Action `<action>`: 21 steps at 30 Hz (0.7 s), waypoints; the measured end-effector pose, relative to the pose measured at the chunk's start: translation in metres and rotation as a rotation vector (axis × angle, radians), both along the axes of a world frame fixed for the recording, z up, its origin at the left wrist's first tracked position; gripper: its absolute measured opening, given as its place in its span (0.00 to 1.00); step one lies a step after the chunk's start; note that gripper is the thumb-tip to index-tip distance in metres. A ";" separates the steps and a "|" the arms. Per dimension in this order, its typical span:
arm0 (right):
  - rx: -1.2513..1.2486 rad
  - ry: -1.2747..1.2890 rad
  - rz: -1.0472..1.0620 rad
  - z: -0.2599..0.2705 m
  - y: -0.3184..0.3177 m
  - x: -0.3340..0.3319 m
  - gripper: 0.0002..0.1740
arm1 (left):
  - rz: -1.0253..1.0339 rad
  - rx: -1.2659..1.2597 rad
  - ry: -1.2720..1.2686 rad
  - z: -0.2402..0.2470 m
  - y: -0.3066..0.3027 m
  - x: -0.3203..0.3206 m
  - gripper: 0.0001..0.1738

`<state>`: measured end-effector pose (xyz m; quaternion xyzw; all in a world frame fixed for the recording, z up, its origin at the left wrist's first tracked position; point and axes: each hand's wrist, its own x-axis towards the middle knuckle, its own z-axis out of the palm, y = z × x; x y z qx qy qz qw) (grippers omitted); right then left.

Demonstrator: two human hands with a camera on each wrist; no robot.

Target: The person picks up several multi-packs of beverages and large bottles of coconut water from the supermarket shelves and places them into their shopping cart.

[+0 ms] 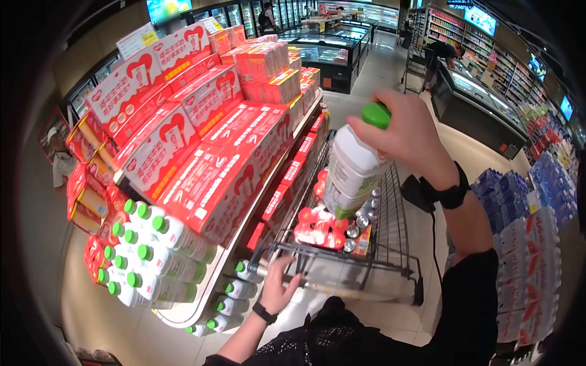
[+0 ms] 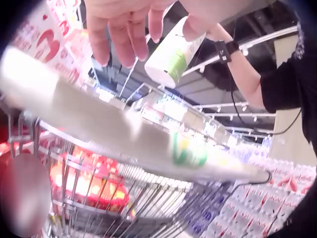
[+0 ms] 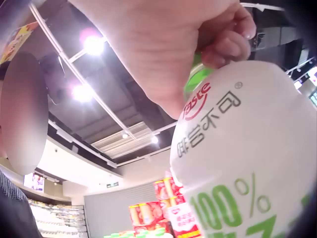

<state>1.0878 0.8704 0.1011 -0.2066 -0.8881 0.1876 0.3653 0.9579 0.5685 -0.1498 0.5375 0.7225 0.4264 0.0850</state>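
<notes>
My right hand [image 1: 409, 125] grips a large white bottle [image 1: 354, 171] by its green cap [image 1: 375, 114], holding it upright but slightly tilted over the shopping cart [image 1: 390, 222]. In the right wrist view, fingers curl round the cap, and the bottle [image 3: 237, 134] carries green "100%" lettering. My left hand [image 1: 279, 291] is near the left end of the cart handle [image 1: 329, 289]. Its fingers hang loosely above the pale handle bar [image 2: 99, 119] in the left wrist view, holding nothing. A red-wrapped pack [image 1: 320, 229] and several silver-topped cans [image 1: 360, 222] lie inside the cart.
On the left, a display shelf bears stacked red cartons [image 1: 213, 165] and several white green-capped bottles [image 1: 152, 250]. Shrink-wrapped bottle packs [image 1: 528, 274] stand at right. Freezer cases [image 1: 476, 104] flank the aisle [image 1: 378, 67], with a person bending over one [image 1: 448, 52].
</notes>
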 end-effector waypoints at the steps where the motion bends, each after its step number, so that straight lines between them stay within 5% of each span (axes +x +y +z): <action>1: 0.053 -0.022 0.019 0.010 -0.029 -0.003 0.24 | 0.005 0.089 -0.083 0.015 -0.005 0.001 0.37; 5: 0.169 -0.040 0.158 0.029 -0.134 -0.027 0.28 | -0.123 0.217 -0.104 0.078 -0.047 0.003 0.78; 7: 0.164 -0.048 0.265 0.034 -0.185 -0.036 0.29 | -0.188 0.231 -0.347 0.097 -0.085 0.017 0.82; 12: 0.146 -0.343 0.322 0.033 -0.273 -0.084 0.33 | -0.124 0.343 -0.694 0.098 -0.181 0.028 0.59; 16: 0.014 -0.519 0.449 0.017 -0.302 -0.124 0.34 | -0.142 0.355 -0.920 0.097 -0.227 0.029 0.55; 21: -0.149 -0.412 0.717 0.013 -0.346 -0.130 0.28 | -0.013 0.385 -0.713 0.091 -0.267 0.028 0.62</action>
